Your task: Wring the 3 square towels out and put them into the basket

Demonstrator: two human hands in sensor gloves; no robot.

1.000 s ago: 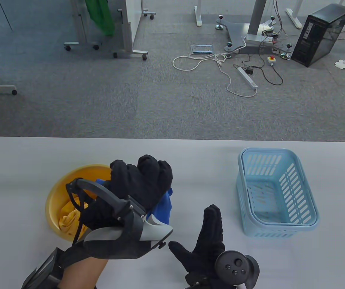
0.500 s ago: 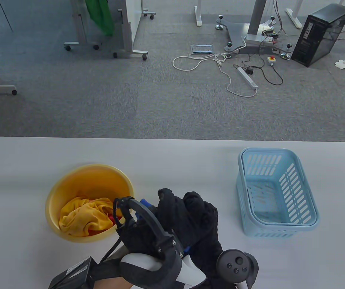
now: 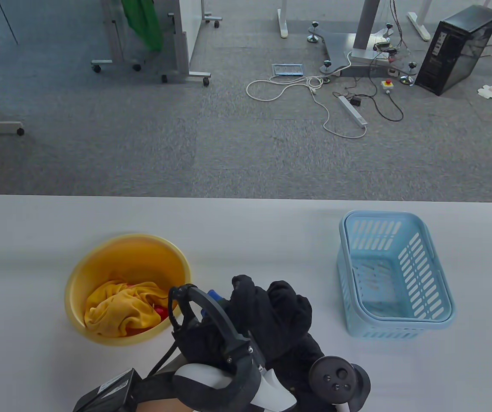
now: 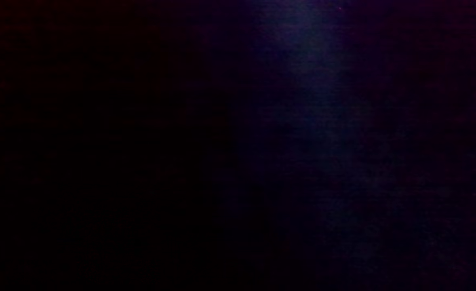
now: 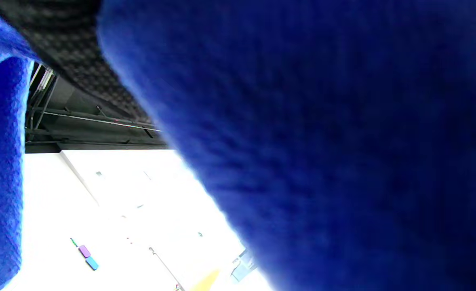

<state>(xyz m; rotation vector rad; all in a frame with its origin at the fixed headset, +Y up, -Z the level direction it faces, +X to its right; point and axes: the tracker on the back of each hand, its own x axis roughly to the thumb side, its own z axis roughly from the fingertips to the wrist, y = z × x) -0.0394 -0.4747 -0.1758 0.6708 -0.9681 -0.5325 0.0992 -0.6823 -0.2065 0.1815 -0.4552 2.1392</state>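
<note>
Near the table's front edge my left hand point(image 3: 267, 313) is curled over the bunched blue towel point(image 3: 212, 295), of which only a small corner shows. My right hand point(image 3: 310, 349) sits just under and behind the left, mostly hidden by it, and appears to grip the same towel. In the right wrist view the blue towel point(image 5: 302, 141) fills most of the frame, pressed close to the camera. The left wrist view is dark. A yellow towel point(image 3: 117, 309) and a red towel point(image 3: 163, 312) lie in the yellow basin point(image 3: 100, 262). The light blue basket point(image 3: 400, 330) stands to the right with nothing in it.
The basin sits to the left of my hands and the basket about a hand's width to their right. The white table point(image 3: 246, 223) ends at a far edge, beyond which lies grey carpet with cables point(image 3: 314, 94) and a computer case point(image 3: 456, 51).
My left hand carried the blue towel from over the basin toward the front edge. My right hand, open a second ago, closed in under it. The basin's yellow towel became visible.
</note>
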